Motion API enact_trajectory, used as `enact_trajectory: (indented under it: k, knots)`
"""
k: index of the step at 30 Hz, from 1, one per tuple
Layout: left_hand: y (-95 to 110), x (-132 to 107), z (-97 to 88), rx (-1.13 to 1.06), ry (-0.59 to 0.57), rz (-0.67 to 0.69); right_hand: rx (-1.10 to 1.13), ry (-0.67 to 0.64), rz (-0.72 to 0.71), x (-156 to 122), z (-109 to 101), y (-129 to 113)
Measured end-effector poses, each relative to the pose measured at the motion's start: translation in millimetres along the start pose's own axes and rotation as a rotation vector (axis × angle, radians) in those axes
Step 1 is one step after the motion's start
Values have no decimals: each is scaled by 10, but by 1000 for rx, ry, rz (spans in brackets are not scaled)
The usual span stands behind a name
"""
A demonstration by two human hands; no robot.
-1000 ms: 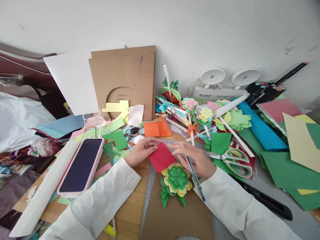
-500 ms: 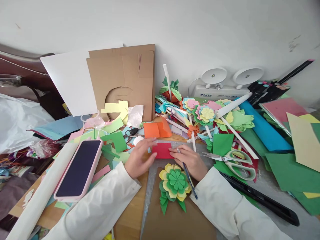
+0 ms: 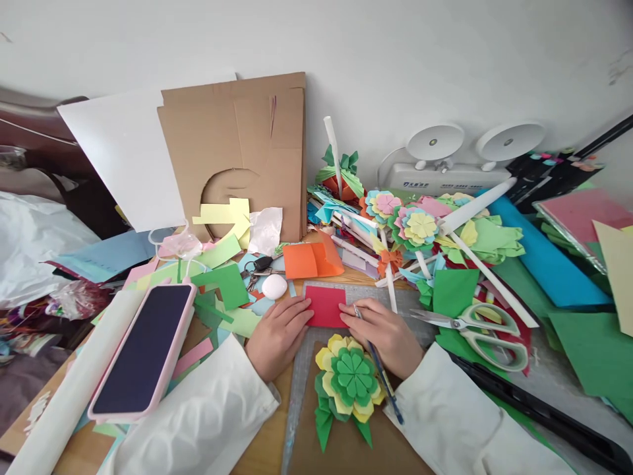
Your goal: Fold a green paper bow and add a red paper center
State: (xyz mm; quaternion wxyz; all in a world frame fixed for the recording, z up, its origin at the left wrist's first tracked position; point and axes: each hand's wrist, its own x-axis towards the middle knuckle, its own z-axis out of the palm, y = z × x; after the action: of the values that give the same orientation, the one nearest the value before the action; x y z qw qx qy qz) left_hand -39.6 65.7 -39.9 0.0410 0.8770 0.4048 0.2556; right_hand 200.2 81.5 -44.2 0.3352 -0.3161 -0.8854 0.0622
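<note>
Some red paper (image 3: 326, 306) beneath fingers (image 3: 297, 319)

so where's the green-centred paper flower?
Head view, lower middle: the green-centred paper flower sits on brown cardboard, on the near side of the red paper, just left of the right hand.

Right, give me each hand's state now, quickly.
Left hand: fingers at red paper's left edge; grip cannot be told.
Right hand: closed around pen, fingertips at the paper's right edge.
</note>
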Motion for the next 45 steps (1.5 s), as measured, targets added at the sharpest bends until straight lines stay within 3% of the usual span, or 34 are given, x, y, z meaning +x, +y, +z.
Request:
enact_trajectory:
  k: [10, 45]
  knots:
    - [-6, 40, -12, 26, -110, -30, 13, 0, 37, -14, 15, 8]
    - [-27, 44, -8, 31, -173, -70, -1, 19, 9, -22, 25, 43]
